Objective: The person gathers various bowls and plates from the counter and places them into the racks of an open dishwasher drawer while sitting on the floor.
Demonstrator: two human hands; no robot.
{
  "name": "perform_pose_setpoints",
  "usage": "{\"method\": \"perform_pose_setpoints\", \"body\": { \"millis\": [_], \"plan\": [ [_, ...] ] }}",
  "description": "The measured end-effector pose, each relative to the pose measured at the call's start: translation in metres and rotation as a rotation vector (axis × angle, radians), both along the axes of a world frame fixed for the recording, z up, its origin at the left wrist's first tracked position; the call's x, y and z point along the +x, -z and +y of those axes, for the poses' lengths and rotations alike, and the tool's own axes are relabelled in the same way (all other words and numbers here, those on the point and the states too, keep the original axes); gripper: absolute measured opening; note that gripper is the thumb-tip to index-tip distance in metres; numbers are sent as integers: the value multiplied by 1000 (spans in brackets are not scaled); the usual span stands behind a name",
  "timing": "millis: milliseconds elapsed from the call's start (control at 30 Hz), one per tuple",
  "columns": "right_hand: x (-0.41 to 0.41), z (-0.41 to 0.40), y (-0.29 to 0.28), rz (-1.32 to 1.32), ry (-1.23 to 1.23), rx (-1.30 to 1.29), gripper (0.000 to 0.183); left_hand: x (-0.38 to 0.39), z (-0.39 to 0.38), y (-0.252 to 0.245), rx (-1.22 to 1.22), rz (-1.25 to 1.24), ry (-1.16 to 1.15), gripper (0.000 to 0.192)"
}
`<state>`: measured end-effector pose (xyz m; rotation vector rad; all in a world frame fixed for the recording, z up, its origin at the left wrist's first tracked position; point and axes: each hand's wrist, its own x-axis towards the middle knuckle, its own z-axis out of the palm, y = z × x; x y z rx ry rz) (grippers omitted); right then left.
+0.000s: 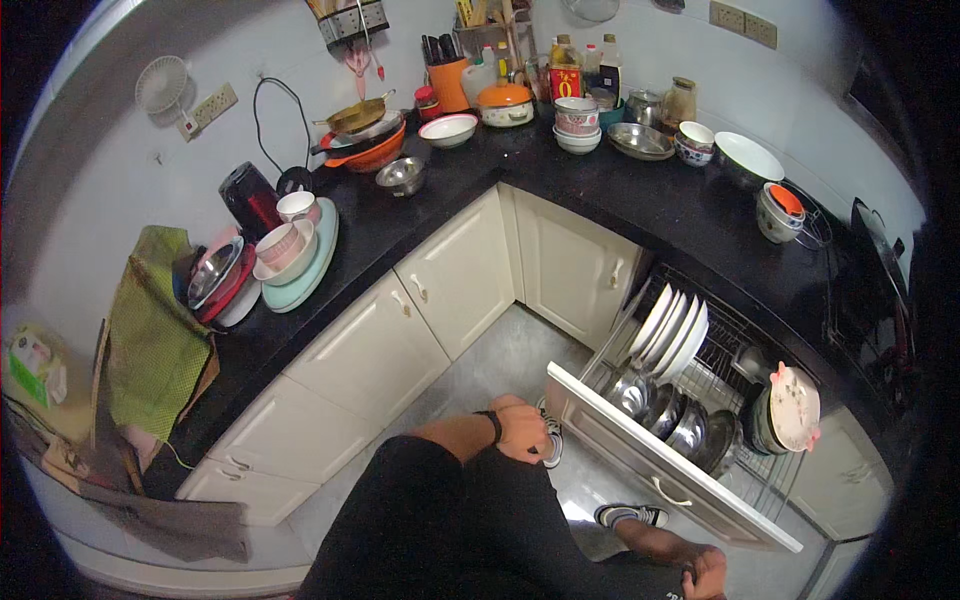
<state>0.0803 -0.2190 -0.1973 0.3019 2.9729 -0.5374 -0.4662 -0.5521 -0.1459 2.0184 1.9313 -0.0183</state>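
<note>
My left hand point(523, 431) rests by my knee with its fingers curled, a dark band on the wrist. A small dark spot shows at its fingers; what it is cannot be made out. Low at the right, my right hand point(705, 574) is curled beside my other leg, partly cut off by the frame's bottom edge. Before me a drawer point(667, 465) is pulled out. White plates point(671, 330) stand on edge in its wire rack, with several steel bowls point(664, 411) along the front. A pink-edged dish point(795, 409) sits on stacked bowls at the drawer's right end. Neither hand touches the drawer.
The black countertop point(480, 161) bends around a corner. It carries an orange-lidded pot point(505, 103), a steel bowl point(401, 176), stacked bowls point(577, 124), a knife block point(447, 82) and a mint tray point(307, 274). Cream cabinet doors point(457, 277) are closed. My sneakers point(634, 515) are near the drawer front.
</note>
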Motion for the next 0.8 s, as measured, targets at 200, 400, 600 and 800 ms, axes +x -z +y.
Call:
{"method": "perform_pose_setpoints", "body": {
  "millis": [200, 400, 600, 800],
  "plan": [
    [2, -1, -1, 9, 17, -8, 48, -5, -1, 24, 39, 28, 59, 44],
    [3, -2, -2, -50, 17, -1, 47, -1, -4, 6, 155, 40, 41, 48],
    [-6, -3, -12, 45, -27, 20, 39, 4, 0, -14, 79, 61, 1, 43],
    [-12, -9, -24, 10, -18, 22, 34, 0, -2, 4, 100, 66, 48, 44]
  ]
}}
